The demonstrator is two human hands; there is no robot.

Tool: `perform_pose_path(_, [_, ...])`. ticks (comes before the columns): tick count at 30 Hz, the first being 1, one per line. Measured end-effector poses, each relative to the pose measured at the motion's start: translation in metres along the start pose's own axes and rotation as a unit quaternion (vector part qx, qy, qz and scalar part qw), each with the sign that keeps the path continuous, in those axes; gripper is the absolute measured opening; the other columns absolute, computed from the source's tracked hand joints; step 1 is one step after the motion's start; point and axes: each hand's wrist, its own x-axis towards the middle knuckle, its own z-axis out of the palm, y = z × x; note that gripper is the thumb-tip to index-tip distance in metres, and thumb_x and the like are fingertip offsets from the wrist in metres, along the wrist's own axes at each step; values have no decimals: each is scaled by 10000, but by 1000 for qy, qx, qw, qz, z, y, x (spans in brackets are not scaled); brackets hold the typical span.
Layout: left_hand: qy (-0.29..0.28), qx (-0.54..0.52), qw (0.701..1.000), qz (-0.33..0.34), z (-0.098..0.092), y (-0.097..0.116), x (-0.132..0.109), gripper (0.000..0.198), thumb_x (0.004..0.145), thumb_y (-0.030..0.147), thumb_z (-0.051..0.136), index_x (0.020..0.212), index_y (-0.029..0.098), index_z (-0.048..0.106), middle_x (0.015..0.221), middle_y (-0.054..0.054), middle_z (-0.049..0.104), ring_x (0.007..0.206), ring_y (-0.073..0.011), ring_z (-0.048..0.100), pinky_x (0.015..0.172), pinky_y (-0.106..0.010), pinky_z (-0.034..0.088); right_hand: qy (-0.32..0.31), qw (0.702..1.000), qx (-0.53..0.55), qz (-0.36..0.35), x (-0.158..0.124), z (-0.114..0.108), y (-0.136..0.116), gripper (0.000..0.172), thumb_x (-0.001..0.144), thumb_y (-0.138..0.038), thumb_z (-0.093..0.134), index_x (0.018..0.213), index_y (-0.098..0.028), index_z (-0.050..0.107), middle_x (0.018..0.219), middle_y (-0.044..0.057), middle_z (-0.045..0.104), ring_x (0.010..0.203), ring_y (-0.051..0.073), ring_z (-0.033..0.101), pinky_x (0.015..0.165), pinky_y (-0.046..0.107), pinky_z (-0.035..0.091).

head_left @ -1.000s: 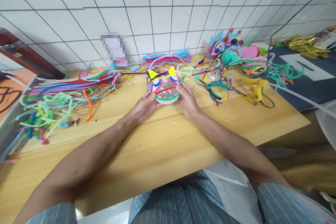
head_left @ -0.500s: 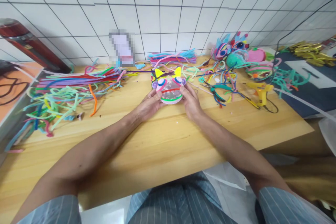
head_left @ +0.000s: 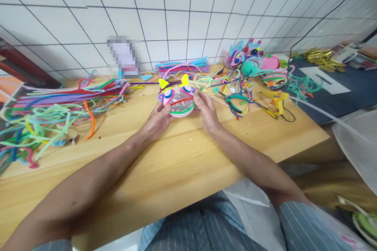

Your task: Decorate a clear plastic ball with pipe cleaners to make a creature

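Between my hands is a round clear craft lantern (head_left: 182, 104) made up as an animal face, with yellow ears, blue-and-white eyes, a red strip across it and a green strip near the bottom. My left hand (head_left: 160, 121) grips its left side, the thumb on the front. On the other side my right hand (head_left: 207, 110) holds it, fingers against the edge near the red strip. The lantern is tilted so that its face points up toward me, just over the wooden table (head_left: 176, 157). Its back is hidden.
Pipe cleaners (head_left: 53, 113) lie heaped on the left, and another bundle (head_left: 182, 66) lies by the tiled wall. To the right are pliers (head_left: 234, 104), a yellow glue gun (head_left: 275, 101) and several finished craft pieces (head_left: 253, 62). A blurred-out phone (head_left: 125, 57) leans on the wall.
The view has swung to the right, so everything sits further left in the picture. The lantern has turned slightly and tilts a little; both hands still hold it.
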Motion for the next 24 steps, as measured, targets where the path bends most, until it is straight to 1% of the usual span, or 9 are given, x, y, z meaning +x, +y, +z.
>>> perform_pose_path(2, [19, 0, 1000, 12, -1, 0, 1, 733, 811, 594, 1059, 1417, 280, 791, 1531, -117, 809, 1560, -375, 687, 1338, -542, 562, 46, 999, -3, -26, 9, -7, -2, 539, 860, -558, 903, 1292, -303, 706, 1258, 29, 800, 1031, 199, 751, 846, 332, 636])
perform_pose_path(3, [26, 0, 1000, 16, -1, 0, 2, 726, 814, 596, 1056, 1409, 276, 792, 1532, -121, 807, 1568, -378, 680, 1339, -549, 559, 57, 997, 4, -43, 13, -9, -4, 468, 867, -486, 885, 1254, -298, 703, 1131, 4, 790, 933, 170, 724, 786, 301, 603])
perform_pose_path(5, [32, 3, 999, 21, -2, -1, 3, 739, 817, 606, 1050, 1423, 277, 784, 1534, -130, 804, 1582, -385, 666, 1340, -566, 554, 48, 996, 29, -68, 20, -13, -9, 344, 891, -390, 827, 1190, -289, 689, 922, -42, 720, 781, 134, 654, 705, 271, 543])
perform_pose_path(8, [30, 8, 999, 21, -2, -2, 3, 817, 796, 623, 1058, 1480, 294, 758, 1533, -134, 804, 1578, -394, 667, 1337, -585, 551, 28, 994, 66, -80, 24, -14, -17, 224, 938, -329, 765, 1132, -284, 663, 773, -81, 608, 675, 116, 581, 655, 260, 498])
perform_pose_path(11, [30, 15, 999, 17, -2, -2, 2, 876, 781, 627, 1067, 1528, 316, 733, 1543, -124, 800, 1560, -386, 684, 1338, -584, 547, 27, 993, 104, -53, 25, -14, -25, 175, 962, -302, 754, 1097, -284, 643, 701, -105, 546, 609, 110, 527, 601, 246, 465])
perform_pose_path(18, [36, 17, 999, 15, -3, -5, 0, 830, 797, 618, 1059, 1504, 308, 755, 1544, -121, 801, 1580, -383, 667, 1345, -572, 541, -23, 982, 181, 40, 27, -19, -45, 230, 970, -348, 860, 1050, -275, 656, 587, -148, 369, 489, 93, 376, 504, 224, 385])
perform_pose_path(19, [36, 16, 999, 15, -3, -5, 0, 810, 803, 611, 1058, 1491, 303, 764, 1541, -123, 803, 1582, -384, 665, 1344, -570, 543, -31, 980, 190, 50, 27, -20, -47, 232, 965, -349, 865, 1047, -272, 662, 590, -146, 379, 493, 92, 382, 506, 221, 391])
perform_pose_path(21, [37, 18, 999, 15, -4, -5, 0, 768, 809, 594, 1058, 1460, 294, 783, 1540, -123, 804, 1583, -386, 665, 1339, -563, 551, -45, 975, 208, 65, 28, -20, -51, 226, 944, -323, 862, 1052, -267, 671, 636, -129, 464, 525, 86, 441, 528, 217, 425])
perform_pose_path(24, [33, 23, 999, 8, -6, -5, -1, 746, 806, 597, 1058, 1433, 284, 802, 1528, -126, 811, 1579, -394, 668, 1325, -558, 567, -52, 973, 213, 67, 28, -22, -58, 236, 879, -248, 830, 1055, -260, 672, 698, -113, 554, 560, 80, 498, 554, 215, 447])
